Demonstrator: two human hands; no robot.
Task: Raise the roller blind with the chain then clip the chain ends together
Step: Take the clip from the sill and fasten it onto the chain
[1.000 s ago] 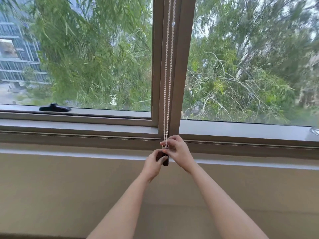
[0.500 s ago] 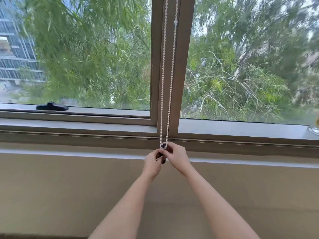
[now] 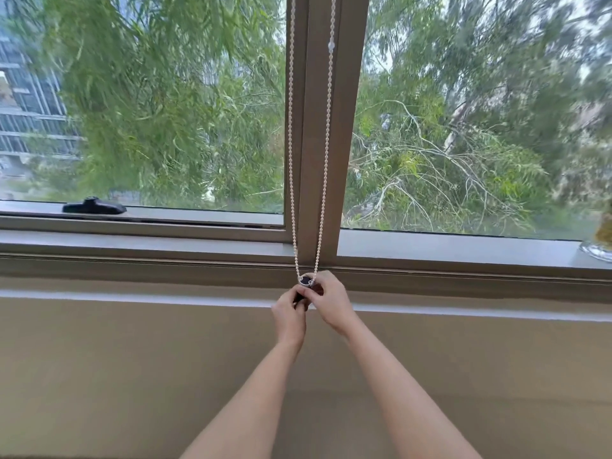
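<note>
Where the grey-brown vertical window mullion (image 3: 326, 127) meets the sill, both bare hands are drawn together just below the ledge, in front of the beige wall (image 3: 132, 376). Left hand (image 3: 289, 314) sits lower and slightly left, its grip pinched closed on a small dark clip piece (image 3: 306, 282), of which only the top edge and a sliver between the fingers show. Right hand (image 3: 331, 301) is above and to the right, touching the left hand, its fingers curled closed over the same dark piece from the right side. White beaded roller-blind chain (image 3: 291, 144) hangs as two strands in front of the mullion, well spread near the top of the view and converging downward to meet at the dark clip piece between the hands. Right strand carries one larger pale translucent bead (image 3: 331, 46) near the top. Whether the chain ends are fully joined inside the clip cannot be told; the fingers cover it. No blind fabric shows across either pane. Grey window sill (image 3: 447, 248) runs the full width behind the hands; a black window latch handle (image 3: 94, 206) lies on the lower frame of the left pane, well apart from the hands. Clear glass object (image 3: 597, 250) stands at the sill's far right edge, cut off by the frame. Green trees fill both panes
</note>
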